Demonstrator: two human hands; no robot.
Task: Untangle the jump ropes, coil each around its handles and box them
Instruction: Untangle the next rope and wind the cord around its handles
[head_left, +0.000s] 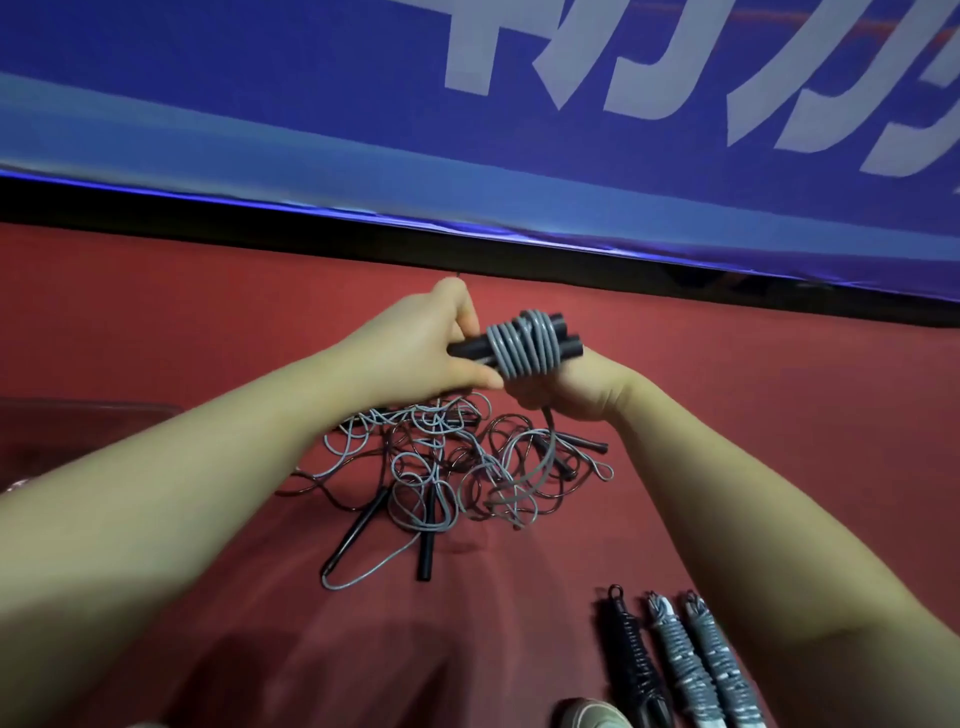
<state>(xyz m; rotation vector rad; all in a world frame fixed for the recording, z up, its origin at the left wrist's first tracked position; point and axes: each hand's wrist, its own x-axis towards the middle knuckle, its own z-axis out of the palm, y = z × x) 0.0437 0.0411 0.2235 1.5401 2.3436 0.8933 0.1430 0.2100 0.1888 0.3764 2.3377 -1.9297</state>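
**Hands gripping a partly wound grey rope above the tangle**

The left hand (431, 348) is gripping the bare ends of two smooth, black, tubular handles (563, 332), which are lying side by side and roughly level. The right hand (571, 392) is holding the same pair from below. Its fingers are curling round the grey cord (524, 348), which is wrapping the handles in tight, rounded, glossy turns. One turn is crossing over the others at the top. The handles' blunt ends are sticking out past the coil on the right. A loose tail of the cord is dropping from under the right hand toward the floor.

Below the hands, the tangle (452, 457) is lying on the matte red floor (753, 415). Thin grey and dark cords are looping over one another in a loose heap, with slim black loose handles (427, 540) poking out toward the camera.

At the lower right, well apart from the tangle, three wound ropes are lying side by side. They are a black bundle (631, 660) and two grey bundles (675, 665), each a long narrow spindle ribbed by close windings. The toe of a pale shoe (592, 714) is showing just beside them at the bottom edge. Beyond the hands, a blue banner (311, 104) with large pale lettering is hanging above a dark strip.
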